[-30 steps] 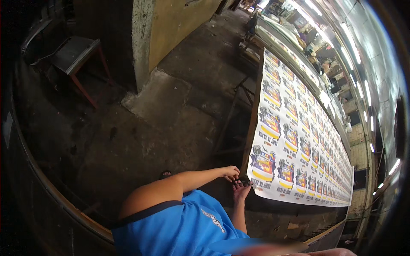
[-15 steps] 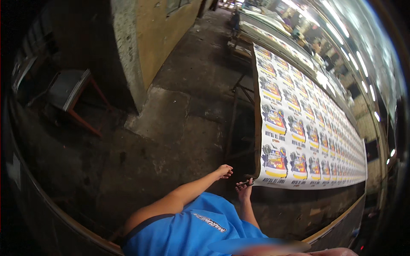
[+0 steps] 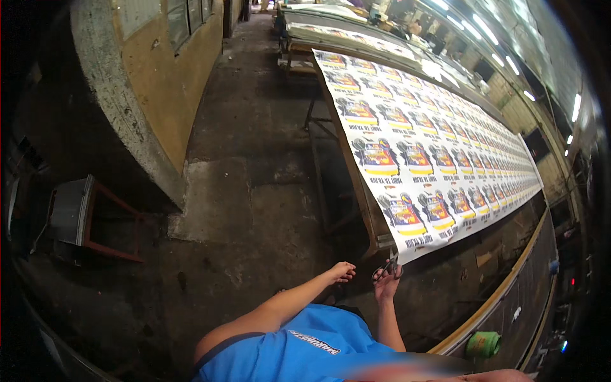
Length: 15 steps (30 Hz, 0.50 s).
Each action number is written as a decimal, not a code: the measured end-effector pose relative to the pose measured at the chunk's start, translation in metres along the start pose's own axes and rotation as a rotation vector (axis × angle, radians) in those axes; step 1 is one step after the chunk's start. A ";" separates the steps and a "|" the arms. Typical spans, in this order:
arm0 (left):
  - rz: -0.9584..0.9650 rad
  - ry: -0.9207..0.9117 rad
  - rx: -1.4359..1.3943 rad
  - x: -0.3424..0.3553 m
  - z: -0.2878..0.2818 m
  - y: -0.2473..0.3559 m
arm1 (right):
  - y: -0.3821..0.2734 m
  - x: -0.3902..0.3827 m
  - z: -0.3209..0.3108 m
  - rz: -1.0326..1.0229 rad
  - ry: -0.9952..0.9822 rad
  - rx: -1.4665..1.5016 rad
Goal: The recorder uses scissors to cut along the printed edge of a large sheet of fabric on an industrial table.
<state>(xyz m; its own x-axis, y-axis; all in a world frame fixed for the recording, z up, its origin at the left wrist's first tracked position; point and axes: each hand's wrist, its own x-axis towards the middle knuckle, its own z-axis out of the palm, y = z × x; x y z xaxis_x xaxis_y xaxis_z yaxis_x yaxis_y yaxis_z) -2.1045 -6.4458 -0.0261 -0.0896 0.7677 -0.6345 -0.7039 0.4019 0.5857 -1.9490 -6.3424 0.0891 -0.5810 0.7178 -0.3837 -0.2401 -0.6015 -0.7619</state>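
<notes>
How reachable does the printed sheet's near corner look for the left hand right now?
Probably not directly: the right hand and its scissors appear between the left hand and the printed sheet at that corner.

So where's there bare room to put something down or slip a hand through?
The floor between the yellowish wall and the wooden table looks open, as does the dark tabletop right of its wooden edge, beyond the green container. A gap separates the left hand from the scissors. It's crowded where scissors, right hand and printed sheet meet.
</notes>
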 end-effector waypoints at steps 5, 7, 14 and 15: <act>-0.036 -0.048 -0.008 -0.006 0.015 -0.014 | -0.013 -0.006 0.008 -0.139 0.024 0.070; -0.003 -0.027 -0.034 -0.011 0.007 -0.007 | -0.026 -0.003 0.014 -0.135 -0.024 0.107; 0.203 0.144 -0.145 -0.018 -0.012 0.045 | -0.082 -0.002 0.032 0.042 -0.120 0.368; 0.201 0.149 -0.134 -0.020 -0.008 0.051 | -0.088 -0.007 0.036 0.041 -0.120 0.380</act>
<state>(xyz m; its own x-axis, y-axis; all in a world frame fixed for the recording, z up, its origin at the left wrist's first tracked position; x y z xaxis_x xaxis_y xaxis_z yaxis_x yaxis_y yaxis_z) -2.1444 -6.4448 0.0124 -0.3325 0.7397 -0.5851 -0.7474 0.1717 0.6418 -1.9518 -6.3069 0.1776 -0.6777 0.6578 -0.3288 -0.4722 -0.7320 -0.4912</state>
